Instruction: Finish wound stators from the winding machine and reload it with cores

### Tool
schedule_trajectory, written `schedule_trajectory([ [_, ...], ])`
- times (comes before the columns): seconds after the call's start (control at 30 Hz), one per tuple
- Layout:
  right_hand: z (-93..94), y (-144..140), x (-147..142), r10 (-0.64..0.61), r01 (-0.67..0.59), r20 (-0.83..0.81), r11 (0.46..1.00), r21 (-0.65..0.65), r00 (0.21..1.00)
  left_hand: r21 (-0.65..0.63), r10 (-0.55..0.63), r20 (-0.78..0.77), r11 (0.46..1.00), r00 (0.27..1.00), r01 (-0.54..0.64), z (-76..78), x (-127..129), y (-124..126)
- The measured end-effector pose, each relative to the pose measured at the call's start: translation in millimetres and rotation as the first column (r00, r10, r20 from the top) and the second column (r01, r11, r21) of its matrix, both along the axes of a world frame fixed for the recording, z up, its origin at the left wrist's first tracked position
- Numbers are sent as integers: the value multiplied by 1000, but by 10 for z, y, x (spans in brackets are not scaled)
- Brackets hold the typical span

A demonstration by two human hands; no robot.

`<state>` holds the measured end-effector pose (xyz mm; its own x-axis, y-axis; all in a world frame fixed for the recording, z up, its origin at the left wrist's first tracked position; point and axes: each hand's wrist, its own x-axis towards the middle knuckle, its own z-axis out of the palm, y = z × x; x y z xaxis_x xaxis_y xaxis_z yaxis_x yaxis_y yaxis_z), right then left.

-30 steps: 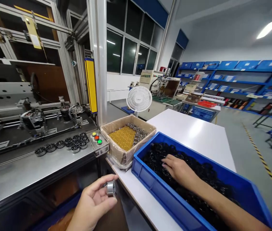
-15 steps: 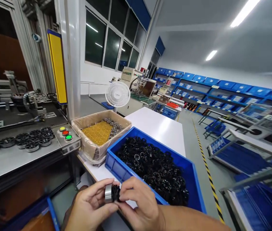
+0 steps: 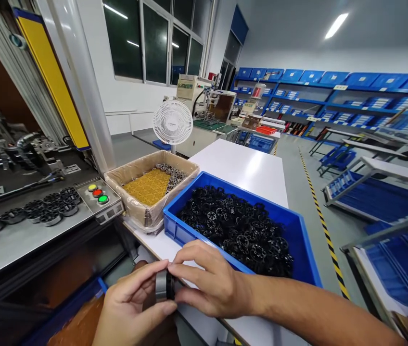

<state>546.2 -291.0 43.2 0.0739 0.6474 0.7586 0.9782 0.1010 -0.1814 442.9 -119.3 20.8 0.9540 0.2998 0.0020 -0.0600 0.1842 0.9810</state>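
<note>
My left hand (image 3: pixel 130 305) grips a silver metal ring (image 3: pixel 160 285) between thumb and fingers, low in the middle of the view. A black plastic wheel-shaped insert (image 3: pixel 170 287) sits against the ring's right side, and my right hand (image 3: pixel 211 281) pinches it with fingers and thumb. How far the insert is inside the ring cannot be made out, as fingers cover part of it. Just beyond my right hand is a blue bin (image 3: pixel 180 230) heaped with black spoked plastic inserts (image 3: pixel 240 230).
A plastic-lined carton (image 3: pixel 139 216) holds metal rings and yellow sheets. On the left metal bench (image 3: pixel 27 245) several ring assemblies (image 3: pixel 50 217) lie near a button box (image 3: pixel 112 211) and a yellow-fronted post (image 3: pixel 50 72). A white fan (image 3: pixel 172 122) stands behind the carton.
The view has turned and tilted down a little. My right fingers have moved over the top of the insert, and ring and insert are now pressed closer together.
</note>
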Motion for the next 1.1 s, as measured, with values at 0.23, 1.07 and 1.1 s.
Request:
schedule_trajectory([
  [0.23,-14,-2,-17,1,0,47,1000,-12,999,-78,57,-42,995,997,-61,51,-42,-56],
  [1.07,95,-10,19,22,-53,330,995,85,944,-237,-57,-159,971,986,18,157,-64,-111],
  [1.1,92,-7,13,30,-59,327,995,81,944,-225,-62,-162,974,985,24,151,-65,-93],
])
